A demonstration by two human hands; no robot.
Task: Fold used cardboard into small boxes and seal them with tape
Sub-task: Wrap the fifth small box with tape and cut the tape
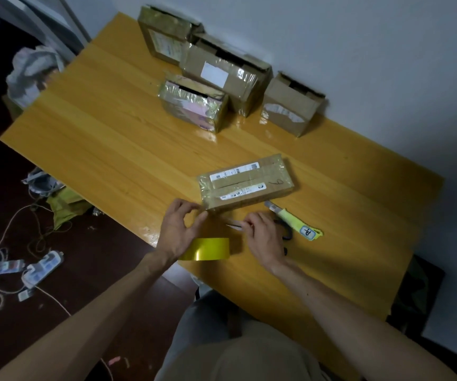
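A flat, taped cardboard box (245, 182) is being kept lying on the yellow table (112, 133). It is being touched at its near left corner by the left hand (180, 229), whose fingers are being held curled. Whether a strip of tape is being pinched there cannot be told. Just in front of the box, scissors (234, 225) are being gripped by the right hand (263, 235), fingers closed round the black handles, blades being pointed left. A yellow tape roll (208, 248) is being left standing in front of the box, under the left wrist. A green utility knife (294, 220) is lying just right of the box's near edge. Four open boxes (194, 105) are being kept behind it, near the wall.
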